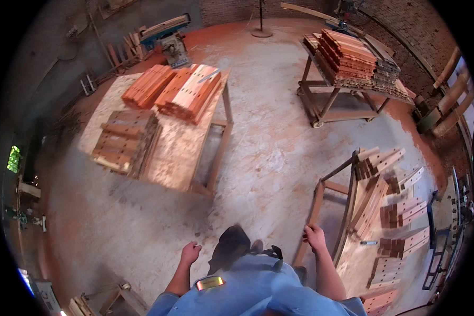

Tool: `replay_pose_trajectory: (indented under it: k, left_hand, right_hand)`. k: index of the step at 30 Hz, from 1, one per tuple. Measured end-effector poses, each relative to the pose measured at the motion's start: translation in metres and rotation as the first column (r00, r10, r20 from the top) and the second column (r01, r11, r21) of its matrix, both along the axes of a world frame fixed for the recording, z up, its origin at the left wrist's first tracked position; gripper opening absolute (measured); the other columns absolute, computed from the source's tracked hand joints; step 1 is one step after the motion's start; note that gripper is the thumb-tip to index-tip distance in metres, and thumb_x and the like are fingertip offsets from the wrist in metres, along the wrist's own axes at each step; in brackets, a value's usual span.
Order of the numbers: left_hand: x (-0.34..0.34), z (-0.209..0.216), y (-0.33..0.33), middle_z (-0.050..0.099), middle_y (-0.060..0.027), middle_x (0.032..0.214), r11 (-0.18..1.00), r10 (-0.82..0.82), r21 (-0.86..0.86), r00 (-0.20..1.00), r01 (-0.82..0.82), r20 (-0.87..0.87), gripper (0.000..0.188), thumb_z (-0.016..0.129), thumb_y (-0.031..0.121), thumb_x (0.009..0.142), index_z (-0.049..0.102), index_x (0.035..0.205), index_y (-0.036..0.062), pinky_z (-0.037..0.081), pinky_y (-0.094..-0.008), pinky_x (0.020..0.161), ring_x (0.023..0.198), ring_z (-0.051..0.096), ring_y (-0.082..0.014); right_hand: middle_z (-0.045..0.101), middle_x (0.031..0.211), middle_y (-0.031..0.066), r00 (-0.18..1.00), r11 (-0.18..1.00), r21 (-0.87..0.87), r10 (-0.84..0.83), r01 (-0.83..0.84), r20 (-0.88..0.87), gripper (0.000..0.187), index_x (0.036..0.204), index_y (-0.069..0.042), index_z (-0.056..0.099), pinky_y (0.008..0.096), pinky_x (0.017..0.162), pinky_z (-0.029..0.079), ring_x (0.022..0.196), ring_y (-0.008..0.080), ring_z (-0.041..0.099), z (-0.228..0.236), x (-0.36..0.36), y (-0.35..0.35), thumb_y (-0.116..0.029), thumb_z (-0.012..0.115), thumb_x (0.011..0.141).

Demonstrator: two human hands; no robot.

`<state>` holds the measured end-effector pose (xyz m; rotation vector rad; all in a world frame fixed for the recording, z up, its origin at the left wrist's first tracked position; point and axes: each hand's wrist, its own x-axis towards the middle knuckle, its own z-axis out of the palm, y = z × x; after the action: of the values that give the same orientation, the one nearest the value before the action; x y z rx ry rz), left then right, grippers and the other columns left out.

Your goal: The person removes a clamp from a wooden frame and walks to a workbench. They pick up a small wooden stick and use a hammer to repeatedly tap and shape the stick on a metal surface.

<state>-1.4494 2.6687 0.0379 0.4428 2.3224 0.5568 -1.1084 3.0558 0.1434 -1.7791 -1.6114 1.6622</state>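
Observation:
My left hand (190, 253) hangs over the floor beside my body, its fingers loosely curled with nothing visible in them. Out on the other side, my right hand (315, 238) has its fingers curled in too, and nothing shows in its grip. It is nearest the wooden workbench (344, 258) on my right and overlaps one of the bench's legs in the picture; I see no clear contact. On that bench lie several stacks of drilled wooden slats (404, 242), a longer pile of wood (369, 206) and a small metallic tool (369, 243).
Ahead left stands a table (174, 176) with reddish slat stacks (189, 94) and a browner stack (122, 139). A wheeled cart (326, 108) bearing piled slats (347, 58) is at far right. A machine (174, 48) stands behind the left table; a thin post (261, 21) rises at the back.

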Motion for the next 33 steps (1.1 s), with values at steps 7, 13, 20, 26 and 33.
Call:
replay_pose_trajectory:
  k: [7, 13, 20, 26, 33]
  left_hand:
    - [-0.117, 0.048, 0.241, 0.066, -0.0209, 0.103, 0.972, 0.057, 0.234, 0.961, 0.009, -0.272, 0.037, 0.058, 0.023, 0.085, 0.062, 0.117, 0.0035, 0.048, -0.043, 0.089, 0.1, 0.062, -0.0358]
    - [-0.207, 0.07, 0.397, 0.057, -0.0236, 0.121, 0.956, -0.059, 0.225, 0.876, 0.187, -0.479, 0.042, 0.063, 0.014, 0.08, 0.058, 0.118, -0.0027, 0.037, -0.0468, 0.103, 0.118, 0.049, -0.04]
    - [-0.233, 0.075, 0.463, 0.042, -0.0295, 0.136, 0.994, -0.111, -0.046, 0.813, 0.103, -0.572, 0.048, 0.064, 0.007, 0.075, 0.054, 0.12, -0.0041, 0.032, -0.0486, 0.108, 0.126, 0.04, -0.0445]
    - [-0.237, 0.106, 0.501, 0.052, -0.0287, 0.126, 0.956, 0.138, -0.181, 0.896, -0.233, -0.423, 0.037, 0.063, 0.01, 0.074, 0.056, 0.108, -0.0036, 0.041, -0.0472, 0.1, 0.115, 0.051, -0.0441]
    - [-0.217, 0.068, 0.528, 0.053, -0.0262, 0.118, 0.833, 0.347, -0.499, 0.929, -0.24, 0.131, 0.033, 0.063, 0.01, 0.074, 0.056, 0.103, -0.0018, 0.042, -0.0463, 0.094, 0.108, 0.052, -0.0418]
  right_hand:
    - [0.063, 0.083, 0.0057, 0.999, 0.999, -0.002, 0.042, -0.042, 0.008, 0.026, 0.105, -0.001, 0.063, 0.0303, 0.058, 0.053, 0.068, 0.0155, 0.062, -0.018, -0.094, 0.139, -0.022, 0.059, 0.09]
    - [0.064, 0.082, 0.0068, 0.993, 0.999, -0.033, -0.006, 0.01, 0.114, 0.027, 0.103, 0.0, 0.064, 0.0316, 0.059, 0.054, 0.069, 0.0169, 0.064, 0.019, -0.154, 0.244, -0.023, 0.06, 0.09]
    - [0.065, 0.086, 0.0084, 0.996, 0.993, -0.099, -0.051, 0.057, 0.067, 0.025, 0.102, 0.0, 0.063, 0.0332, 0.057, 0.055, 0.069, 0.018, 0.064, -0.008, -0.214, 0.393, -0.021, 0.059, 0.089]
    - [0.064, 0.087, 0.0089, 0.99, 0.984, -0.126, 0.135, -0.128, 0.049, 0.024, 0.102, 0.0, 0.062, 0.0334, 0.057, 0.055, 0.069, 0.019, 0.064, -0.009, -0.315, 0.557, -0.021, 0.058, 0.09]
    - [0.065, 0.086, 0.009, 0.945, 0.944, 0.048, 0.326, -0.325, -0.006, 0.022, 0.103, 0.0, 0.062, 0.0328, 0.056, 0.054, 0.069, 0.0188, 0.064, 0.022, -0.473, 0.73, -0.018, 0.058, 0.09]
